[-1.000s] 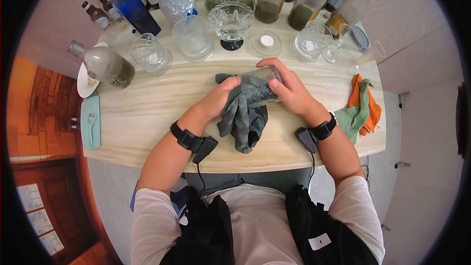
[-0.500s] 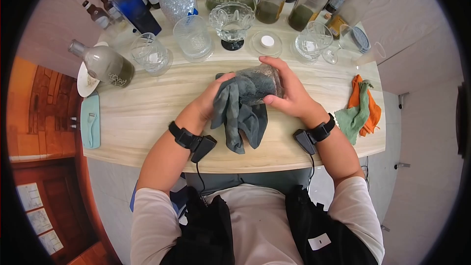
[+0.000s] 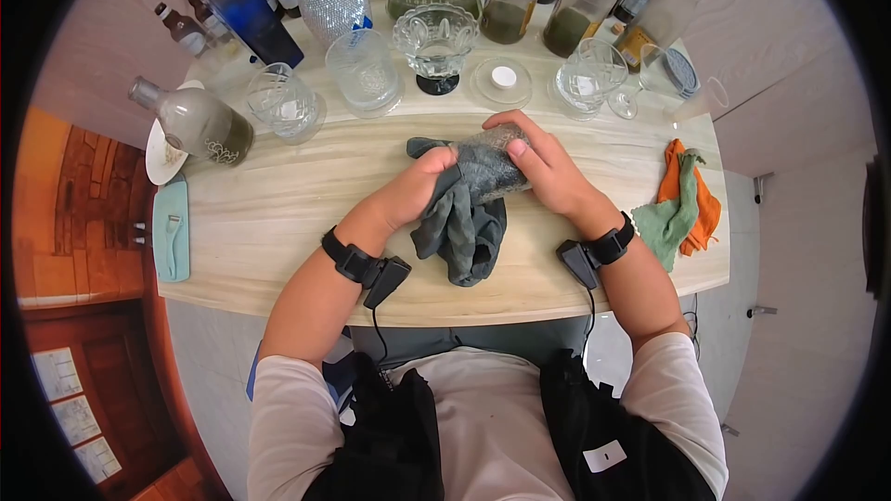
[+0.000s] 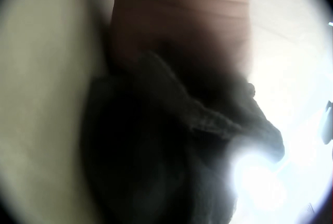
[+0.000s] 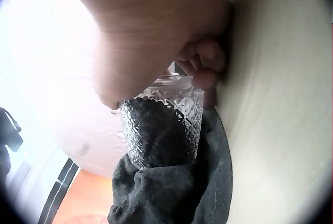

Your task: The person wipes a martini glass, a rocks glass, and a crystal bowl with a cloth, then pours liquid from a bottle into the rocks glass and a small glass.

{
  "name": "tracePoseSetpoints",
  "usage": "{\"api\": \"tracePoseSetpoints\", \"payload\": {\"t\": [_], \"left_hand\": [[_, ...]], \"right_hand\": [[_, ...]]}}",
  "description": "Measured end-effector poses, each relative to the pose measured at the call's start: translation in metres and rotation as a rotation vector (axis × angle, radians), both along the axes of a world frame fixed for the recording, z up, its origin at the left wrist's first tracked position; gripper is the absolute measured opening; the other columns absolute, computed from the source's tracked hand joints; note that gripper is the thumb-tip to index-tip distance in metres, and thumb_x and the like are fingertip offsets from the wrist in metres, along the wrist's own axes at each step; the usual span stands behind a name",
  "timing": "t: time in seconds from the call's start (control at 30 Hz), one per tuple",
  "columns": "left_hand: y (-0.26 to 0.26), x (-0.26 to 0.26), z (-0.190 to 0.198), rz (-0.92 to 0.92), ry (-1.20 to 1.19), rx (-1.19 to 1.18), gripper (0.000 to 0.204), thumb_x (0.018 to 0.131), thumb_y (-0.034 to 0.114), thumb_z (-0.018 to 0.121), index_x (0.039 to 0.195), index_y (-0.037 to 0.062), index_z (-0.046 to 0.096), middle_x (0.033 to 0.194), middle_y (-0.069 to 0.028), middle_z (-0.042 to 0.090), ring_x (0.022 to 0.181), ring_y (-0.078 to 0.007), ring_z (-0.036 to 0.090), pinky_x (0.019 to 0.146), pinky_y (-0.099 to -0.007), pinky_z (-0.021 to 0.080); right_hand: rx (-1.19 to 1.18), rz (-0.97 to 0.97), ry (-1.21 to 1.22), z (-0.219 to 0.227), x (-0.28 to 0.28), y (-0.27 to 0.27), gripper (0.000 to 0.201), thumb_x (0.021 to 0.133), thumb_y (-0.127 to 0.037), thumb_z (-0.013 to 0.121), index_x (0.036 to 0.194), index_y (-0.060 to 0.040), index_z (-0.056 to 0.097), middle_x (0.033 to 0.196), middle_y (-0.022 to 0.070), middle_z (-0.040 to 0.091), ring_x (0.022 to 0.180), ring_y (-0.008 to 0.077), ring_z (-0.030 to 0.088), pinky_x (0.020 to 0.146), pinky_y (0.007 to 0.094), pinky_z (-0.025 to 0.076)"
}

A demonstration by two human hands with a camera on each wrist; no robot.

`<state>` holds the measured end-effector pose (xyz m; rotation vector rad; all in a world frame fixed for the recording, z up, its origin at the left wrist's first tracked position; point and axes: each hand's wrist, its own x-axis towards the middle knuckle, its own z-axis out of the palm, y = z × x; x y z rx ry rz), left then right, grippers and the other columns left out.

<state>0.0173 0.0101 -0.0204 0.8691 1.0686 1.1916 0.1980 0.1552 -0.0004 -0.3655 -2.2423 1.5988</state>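
A clear textured drinking glass [image 3: 507, 165] lies on its side above the middle of the table, its dark cloth filling showing through the patterned wall. My right hand [image 3: 560, 176] grips one end, thumb on the near side and fingers around the far side. At the other end my left hand [image 3: 415, 190] holds a dark grey cloth [image 3: 461, 239], part of it inside the glass and the rest hanging in folds below. The right wrist view shows the cloth [image 5: 156, 195] spilling from the glass [image 5: 135, 143]. Most left fingers are hidden by cloth.
Behind the hands stand a footed glass bowl [image 3: 436, 42], a tumbler [image 3: 365, 79] and several bottles. A round-bodied bottle [image 3: 209, 125] and a teal peeler case [image 3: 173, 237] are at left. Orange [image 3: 707, 209] and green [image 3: 682, 218] cloths lie at right.
The right hand has turned on the glass, its thumb moving up from the lower edge. The left hand has shifted slightly, its thumb showing more against the cloth, and the hanging folds have swung.
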Motion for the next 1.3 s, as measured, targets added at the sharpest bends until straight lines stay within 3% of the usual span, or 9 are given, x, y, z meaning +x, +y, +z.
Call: {"api": "tracePoseSetpoints", "payload": {"t": [0.17,0.23,0.37,0.53,0.67,0.83,0.93,1.0,1.3], "left_hand": [[0.001,0.004,0.018,0.12,-0.044,-0.114,0.029,0.102,0.017,0.041,0.117,0.0018,0.06,0.106,-0.0031,0.066,0.092,-0.0102,0.062,0.083,-0.0272,0.052],[0.001,0.002,0.017,0.171,-0.04,-0.143,0.03,0.103,0.02,0.042,0.117,0.0018,0.06,0.106,-0.0041,0.067,0.091,-0.011,0.064,0.082,-0.0279,0.053],[0.001,-0.005,0.018,0.227,-0.342,-0.193,0.033,0.103,0.025,0.042,0.118,0.0017,0.06,0.105,-0.0068,0.069,0.092,-0.0138,0.066,0.083,-0.0296,0.054],[0.0,-0.008,0.016,0.208,-0.394,-0.253,0.032,0.103,0.023,0.042,0.118,0.0018,0.059,0.106,-0.008,0.068,0.092,-0.0151,0.066,0.083,-0.0301,0.054],[0.003,-0.01,0.005,0.169,-0.404,-0.228,0.031,0.102,0.023,0.042,0.118,0.0014,0.059,0.105,-0.007,0.068,0.091,-0.0144,0.065,0.082,-0.0294,0.054],[0.003,-0.006,-0.003,0.104,-0.097,-0.082,0.027,0.102,0.016,0.044,0.119,0.0017,0.058,0.108,-0.0031,0.064,0.095,-0.0106,0.061,0.085,-0.0269,0.051],[-0.002,0.004,0.0,-0.003,0.085,0.098,0.027,0.102,0.012,0.043,0.122,0.0012,0.057,0.112,-0.0018,0.063,0.099,-0.0094,0.058,0.088,-0.0263,0.049],[0.002,-0.005,-0.017,-0.063,0.011,0.095,0.031,0.101,0.008,0.048,0.13,0.0029,0.056,0.119,-0.0012,0.062,0.106,-0.0096,0.058,0.094,-0.0272,0.048],[0.004,0.002,0.005,0.013,-0.016,0.068,0.028,0.102,0.014,0.042,0.118,0.0005,0.061,0.108,-0.0025,0.066,0.095,-0.0097,0.061,0.086,-0.0263,0.051]], "right_hand": [[-0.037,0.019,-0.019,0.001,0.003,-0.001,0.051,0.099,-0.045,0.053,0.135,-0.0109,0.043,0.102,0.0114,0.062,0.092,0.0208,0.059,0.082,0.0327,0.048],[-0.098,0.058,0.018,0.009,0.004,-0.005,0.063,0.095,-0.041,0.063,0.144,-0.0116,0.036,0.111,0.0102,0.059,0.095,0.0219,0.059,0.084,0.0327,0.048],[-0.13,0.091,0.088,0.002,0.002,-0.006,0.077,0.088,-0.033,0.074,0.148,-0.0113,0.032,0.125,0.0098,0.053,0.105,0.0234,0.057,0.091,0.0344,0.046],[0.16,0.114,0.136,0.005,0.001,-0.003,0.079,0.082,-0.028,0.08,0.146,-0.0089,0.037,0.14,0.0121,0.045,0.124,0.0239,0.047,0.103,0.0371,0.04],[0.155,0.096,0.111,0.003,0.001,-0.002,0.075,0.083,-0.026,0.079,0.144,-0.0082,0.04,0.136,0.0128,0.047,0.122,0.0236,0.049,0.103,0.0367,0.041],[-0.142,0.077,0.104,0.01,0.0,-0.007,0.061,0.088,-0.029,0.074,0.136,-0.007,0.044,0.115,0.0085,0.058,0.105,0.018,0.056,0.094,0.0333,0.045],[-0.079,0.083,0.044,0.001,0.0,0.004,0.054,0.092,-0.036,0.069,0.131,-0.007,0.045,0.11,0.0065,0.059,0.099,0.0161,0.057,0.09,0.0318,0.046],[-0.092,0.09,0.047,-0.001,0.0,0.006,0.053,0.093,-0.039,0.066,0.13,-0.0071,0.046,0.11,0.007,0.059,0.1,0.0168,0.056,0.091,0.0321,0.045],[-0.088,0.123,0.139,0.004,0.001,-0.001,0.071,0.09,-0.042,0.069,0.143,-0.0081,0.037,0.123,0.0108,0.051,0.115,0.0217,0.051,0.099,0.036,0.041]]}}
